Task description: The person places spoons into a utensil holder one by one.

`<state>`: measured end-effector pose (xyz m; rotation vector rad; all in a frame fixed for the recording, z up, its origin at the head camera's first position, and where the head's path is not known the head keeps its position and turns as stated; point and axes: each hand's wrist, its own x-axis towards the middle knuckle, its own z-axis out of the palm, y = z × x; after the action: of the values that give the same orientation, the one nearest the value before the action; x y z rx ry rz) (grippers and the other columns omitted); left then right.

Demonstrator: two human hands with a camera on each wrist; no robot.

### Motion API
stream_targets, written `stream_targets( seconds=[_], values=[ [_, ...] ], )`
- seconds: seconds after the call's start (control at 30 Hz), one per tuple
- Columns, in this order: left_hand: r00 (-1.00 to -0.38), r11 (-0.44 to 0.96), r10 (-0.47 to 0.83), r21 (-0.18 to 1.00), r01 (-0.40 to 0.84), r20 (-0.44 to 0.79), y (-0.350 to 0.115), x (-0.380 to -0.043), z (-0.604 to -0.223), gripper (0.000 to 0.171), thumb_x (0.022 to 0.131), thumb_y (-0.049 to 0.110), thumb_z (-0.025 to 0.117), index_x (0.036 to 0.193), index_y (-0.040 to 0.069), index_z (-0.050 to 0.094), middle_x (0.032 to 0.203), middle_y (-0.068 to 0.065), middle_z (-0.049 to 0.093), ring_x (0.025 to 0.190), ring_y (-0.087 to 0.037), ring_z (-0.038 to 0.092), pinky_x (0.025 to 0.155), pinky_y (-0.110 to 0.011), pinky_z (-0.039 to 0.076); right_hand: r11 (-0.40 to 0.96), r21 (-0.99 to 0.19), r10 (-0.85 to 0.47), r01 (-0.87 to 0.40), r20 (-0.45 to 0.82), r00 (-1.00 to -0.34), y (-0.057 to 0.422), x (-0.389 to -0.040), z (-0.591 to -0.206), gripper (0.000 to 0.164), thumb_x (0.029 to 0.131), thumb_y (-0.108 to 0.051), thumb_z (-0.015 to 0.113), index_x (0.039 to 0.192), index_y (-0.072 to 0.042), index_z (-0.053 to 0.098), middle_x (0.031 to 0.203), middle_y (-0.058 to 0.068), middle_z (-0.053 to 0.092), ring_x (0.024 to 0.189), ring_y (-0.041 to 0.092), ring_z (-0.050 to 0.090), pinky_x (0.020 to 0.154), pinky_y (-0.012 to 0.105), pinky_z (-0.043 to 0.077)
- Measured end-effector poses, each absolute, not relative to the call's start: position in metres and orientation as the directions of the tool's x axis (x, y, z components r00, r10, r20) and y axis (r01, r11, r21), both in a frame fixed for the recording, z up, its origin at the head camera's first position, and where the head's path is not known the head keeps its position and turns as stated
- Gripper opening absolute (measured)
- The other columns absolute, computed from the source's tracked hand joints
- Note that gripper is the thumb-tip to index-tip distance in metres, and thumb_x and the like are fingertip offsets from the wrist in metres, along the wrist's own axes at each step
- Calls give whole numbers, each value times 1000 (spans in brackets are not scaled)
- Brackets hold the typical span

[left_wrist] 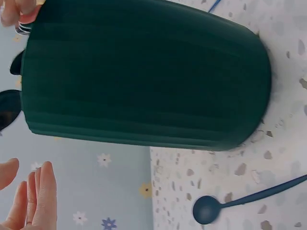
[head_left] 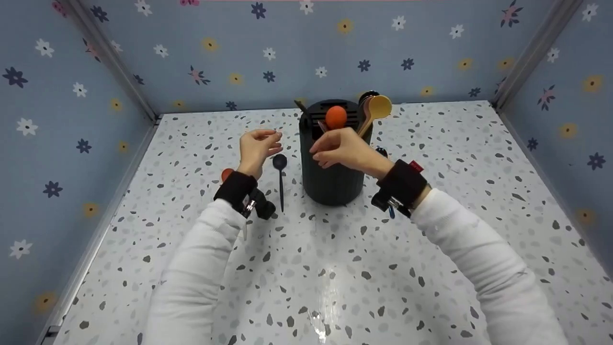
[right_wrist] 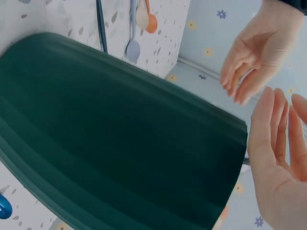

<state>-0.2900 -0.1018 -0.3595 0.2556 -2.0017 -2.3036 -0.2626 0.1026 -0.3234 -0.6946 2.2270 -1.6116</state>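
Observation:
A dark green ribbed utensil holder [head_left: 331,179] stands upright on the table. An orange round-headed utensil [head_left: 336,117], a yellow spoon [head_left: 380,106] and other utensils stick up from its slotted top. In front of its upper part hovers my right hand [head_left: 348,149], fingers loosely bent and nothing in them; the right wrist view has this hand [right_wrist: 280,158] beside the rim. My left hand [head_left: 255,149] is raised to the left of the holder, its fingers [left_wrist: 45,191] relaxed and holding nothing. A dark spoon [head_left: 280,163] lies on the table just right of the left hand.
An orange-headed utensil [head_left: 227,173] lies at the left, partly hidden by the left wrist. Behind the right wrist, a blue-handled utensil [head_left: 391,212] lies on the speckled table [head_left: 297,287]. Flowered panels [head_left: 297,52] enclose the table at the back and both sides.

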Motion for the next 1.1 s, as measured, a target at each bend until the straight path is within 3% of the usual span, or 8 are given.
stream_targets(
  seconds=[0.3, 0.43, 0.6, 0.83, 1.1],
  values=[
    [-968, -151, -178, 977, -151, -177, -119, -288, -388, 29, 82, -3, 57, 108, -15, 52, 73, -5, 57, 53, -9, 59, 69, -28, 55, 293, -932, -594, -213, -3, -804, 108, -251, -343, 21, 80, -2, 61, 98, 10, 60, 92, 19, 63, 73, 20, 62, 72, 31, 54],
    [-962, -133, -196, 977, -165, -189, -125, -287, -399, 27, 81, -4, 57, 106, -16, 53, 69, -4, 58, 53, -10, 59, 71, -31, 55, 299, -935, -593, -189, -28, -805, 113, -249, -350, 23, 81, -2, 60, 100, 10, 59, 95, 22, 62, 76, 24, 62, 73, 31, 54],
    [-952, -123, -207, 971, -205, -227, -132, -284, -412, 28, 82, -5, 56, 107, -16, 51, 68, -2, 57, 53, -9, 58, 68, -29, 55, 317, -931, -599, -182, -48, -799, 116, -247, -358, 22, 82, 0, 58, 101, 11, 58, 96, 24, 61, 75, 20, 62, 74, 31, 54],
    [-942, -70, -222, 968, -242, -252, -144, -283, -426, 31, 82, -3, 55, 110, -16, 51, 92, -19, 59, 52, -7, 57, 67, -28, 55, 315, -935, -595, -161, -62, -801, 119, -244, -368, 23, 81, 2, 57, 101, 12, 57, 94, 21, 62, 73, 18, 62, 73, 32, 54],
    [-929, -59, -257, 964, -260, -267, -157, -279, -441, 30, 82, -2, 57, 109, -16, 52, 70, -6, 58, 52, -9, 58, 66, -28, 56, 338, -933, -600, -119, -116, -792, 124, -240, -382, 22, 81, 0, 58, 102, 9, 58, 97, 22, 62, 76, 21, 61, 74, 34, 54]
  ],
)
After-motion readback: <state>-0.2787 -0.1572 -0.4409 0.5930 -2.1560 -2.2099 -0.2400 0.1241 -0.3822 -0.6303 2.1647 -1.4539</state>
